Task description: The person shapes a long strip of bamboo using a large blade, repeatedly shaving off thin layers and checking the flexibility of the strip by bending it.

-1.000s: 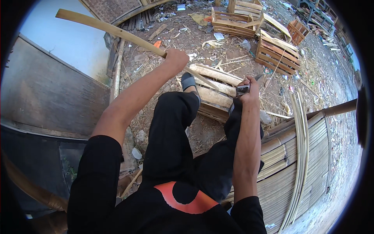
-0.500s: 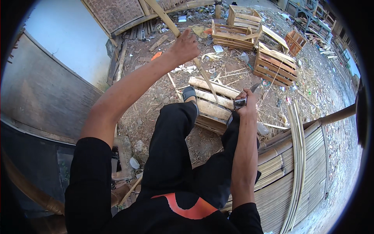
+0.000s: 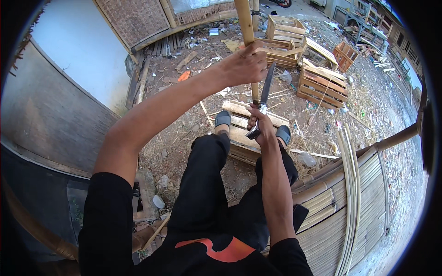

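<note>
My left hand [image 3: 246,65] is wrapped round a bamboo pole [image 3: 245,23] that rises toward the top of the view. The pole's lower end [image 3: 255,95] comes down just above my right hand. Closed round the handle of a large knife, my right hand [image 3: 261,122] is low in front of my knees. The knife's dark curved blade [image 3: 267,85] points up and away, close beside the pole's right side; I cannot tell whether they touch. Below is a slatted wooden crate [image 3: 241,133], between my sandalled feet.
Several wooden crates [image 3: 323,85] lie ahead on littered ground. Long bamboo strips [image 3: 352,193] rest across a bamboo slat panel [image 3: 322,230] at my right. A dark phone-like object [image 3: 300,216] is by my right forearm. A grey board wall [image 3: 60,110] stands at left.
The pole has swung from a slant to nearly upright, my left hand shifting right with it. My right hand has moved left, bringing the knife up beside the pole.
</note>
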`<state>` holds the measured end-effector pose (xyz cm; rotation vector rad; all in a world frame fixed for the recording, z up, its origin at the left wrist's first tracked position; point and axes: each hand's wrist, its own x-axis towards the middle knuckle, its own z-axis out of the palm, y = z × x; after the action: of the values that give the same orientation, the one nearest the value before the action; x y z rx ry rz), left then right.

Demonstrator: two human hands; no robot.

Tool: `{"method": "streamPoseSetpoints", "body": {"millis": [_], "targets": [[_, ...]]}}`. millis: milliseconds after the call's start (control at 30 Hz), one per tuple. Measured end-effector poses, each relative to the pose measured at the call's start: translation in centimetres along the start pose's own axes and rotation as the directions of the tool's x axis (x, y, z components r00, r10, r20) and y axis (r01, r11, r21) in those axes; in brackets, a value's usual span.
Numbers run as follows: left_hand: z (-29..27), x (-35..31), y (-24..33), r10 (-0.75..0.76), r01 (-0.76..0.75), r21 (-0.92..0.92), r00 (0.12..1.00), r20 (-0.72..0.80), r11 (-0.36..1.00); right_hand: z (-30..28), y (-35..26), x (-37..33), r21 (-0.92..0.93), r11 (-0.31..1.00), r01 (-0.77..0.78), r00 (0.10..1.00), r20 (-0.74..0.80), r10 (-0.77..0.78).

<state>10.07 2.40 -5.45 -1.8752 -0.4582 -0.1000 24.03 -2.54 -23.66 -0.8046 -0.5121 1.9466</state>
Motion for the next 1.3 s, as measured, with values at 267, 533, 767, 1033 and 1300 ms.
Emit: {"method": "streamPoseSetpoints", "body": {"millis": [267,533,767,1033,1300], "targets": [[-0.4,3.7,-4.2,0.167,-0.189,-0.112,0.97,-0.177,0.976,1.4,0.3,0.8,0.136,0.99,0.041,0.989,-0.148,-0.021],[-5.1,9.7,-1.9,0.334,-0.336,0.023,0.924,-0.187,0.942,-0.3,-0.7,2.0,-0.163,0.987,0.003,0.95,-0.309,-0.054],[-5.3,11.7,1.3,0.439,-0.448,-0.027,0.885,-0.153,0.894,1.2,0.8,1.7,-0.143,0.989,-0.02,0.982,-0.189,-0.007],[-5.0,12.2,1.0,0.522,-0.535,-0.094,0.843,-0.13,0.84,2.9,0.8,0.0,-0.183,0.978,-0.104,0.994,-0.057,0.095],[-3.5,4.7,4.0,-0.069,0.074,-0.728,0.997,0.037,0.681,1.8,0.1,0.3,-0.11,0.991,-0.079,0.996,-0.054,0.074]]}}
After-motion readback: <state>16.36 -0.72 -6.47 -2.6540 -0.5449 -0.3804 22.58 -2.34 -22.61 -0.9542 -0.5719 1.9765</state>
